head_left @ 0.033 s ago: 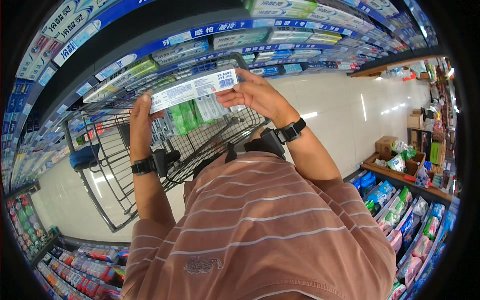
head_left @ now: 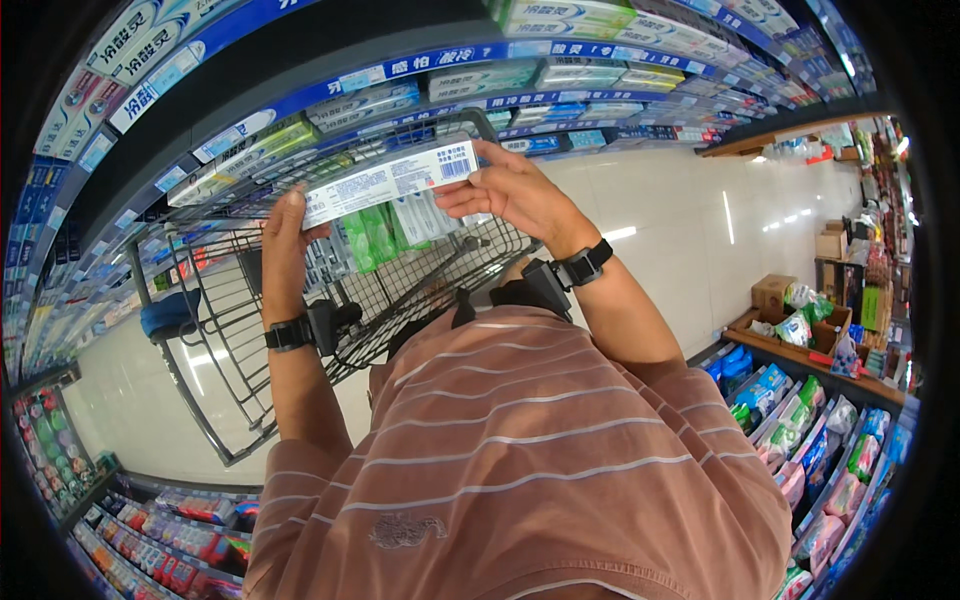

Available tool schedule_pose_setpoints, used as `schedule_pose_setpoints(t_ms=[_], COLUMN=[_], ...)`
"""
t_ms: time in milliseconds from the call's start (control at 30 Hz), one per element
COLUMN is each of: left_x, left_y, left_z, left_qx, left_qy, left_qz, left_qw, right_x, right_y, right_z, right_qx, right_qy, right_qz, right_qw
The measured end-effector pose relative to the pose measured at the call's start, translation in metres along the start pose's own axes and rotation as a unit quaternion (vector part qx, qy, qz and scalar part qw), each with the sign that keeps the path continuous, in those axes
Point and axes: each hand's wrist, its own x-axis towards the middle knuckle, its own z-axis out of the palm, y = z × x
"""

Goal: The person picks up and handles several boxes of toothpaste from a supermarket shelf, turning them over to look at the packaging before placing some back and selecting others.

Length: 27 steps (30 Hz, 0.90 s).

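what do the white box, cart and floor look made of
White box: likely thin card, smooth, judging by its flat printed face and straight edges.
Cart: probably metal wire, dark finish, from its thin open grid; a coating is possible.
Floor: perhaps polished tile, since it mirrors the lights.

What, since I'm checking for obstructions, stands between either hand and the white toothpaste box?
Nothing visible: the left hand and right hand hold the white toothpaste box by its opposite ends; the wire shopping cart shows beyond it.
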Motion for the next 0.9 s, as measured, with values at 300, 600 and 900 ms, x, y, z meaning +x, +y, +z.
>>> schedule_pose_setpoints(t_ms=[300,600,900], left_x=[-0.0031,-0.0019,-0.0016], left_y=[-0.0009,-0.001,-0.0021], left_z=[0.0045,0.0084,0.0078], left_qx=[0.015,0.008,0.014], left_qy=[0.005,0.002,-0.01], left_qz=[-0.009,-0.02,-0.029], left_qw=[1.0,1.0,0.999], right_x=[-0.0025,-0.0016,-0.0027], right_y=[0.0039,0.0066,0.0073], right_z=[-0.003,-0.0087,-0.0054], right_qx=[-0.008,-0.017,0.002], right_qy=[0.021,0.043,0.049], right_qz=[0.0,0.004,0.007], right_qw=[1.0,0.999,0.999])
